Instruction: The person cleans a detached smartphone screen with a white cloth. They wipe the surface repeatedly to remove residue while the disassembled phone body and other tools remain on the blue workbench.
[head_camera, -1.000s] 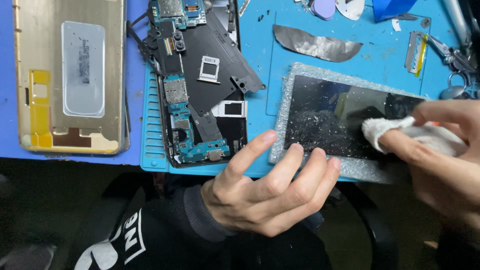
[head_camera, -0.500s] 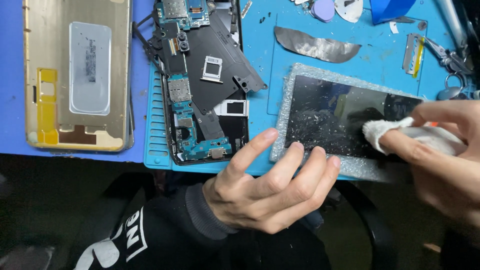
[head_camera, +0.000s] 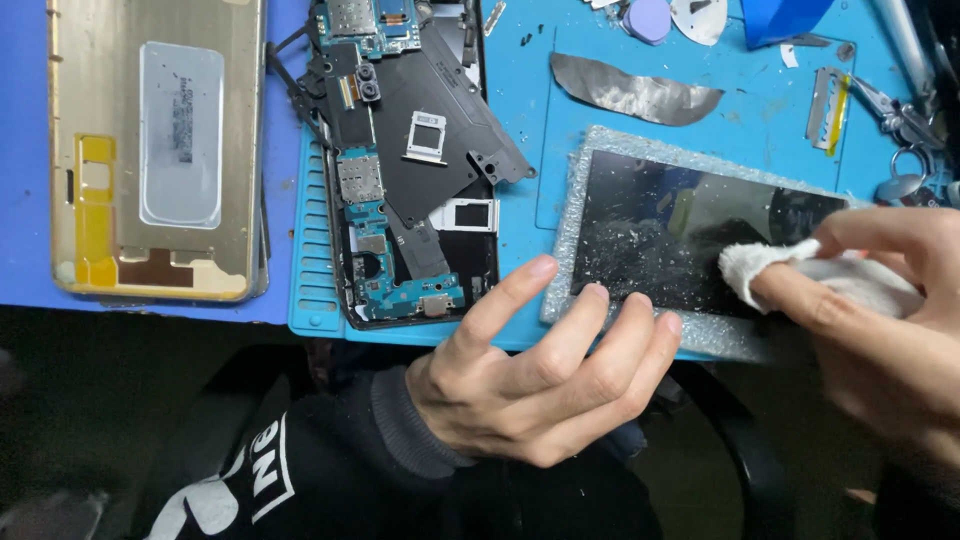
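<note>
Blue mat (head_camera: 770, 110) is covering the bench across the upper frame. On it, right of centre, a dark screen (head_camera: 650, 235) is lying flat, speckled with white debris. Left hand (head_camera: 530, 375) is resting at the lower centre, fingers spread, tips touching the screen's near edge. Right hand (head_camera: 880, 320) at the right edge is pinching a white cloth (head_camera: 800, 270) against the glass. An opened phone (head_camera: 410, 170) is lying upper centre, a gold back cover (head_camera: 160, 150) upper left.

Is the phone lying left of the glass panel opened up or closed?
Opened up: the phone shows bare circuit boards and black shields, and its gold back cover lies apart on the left.
</note>
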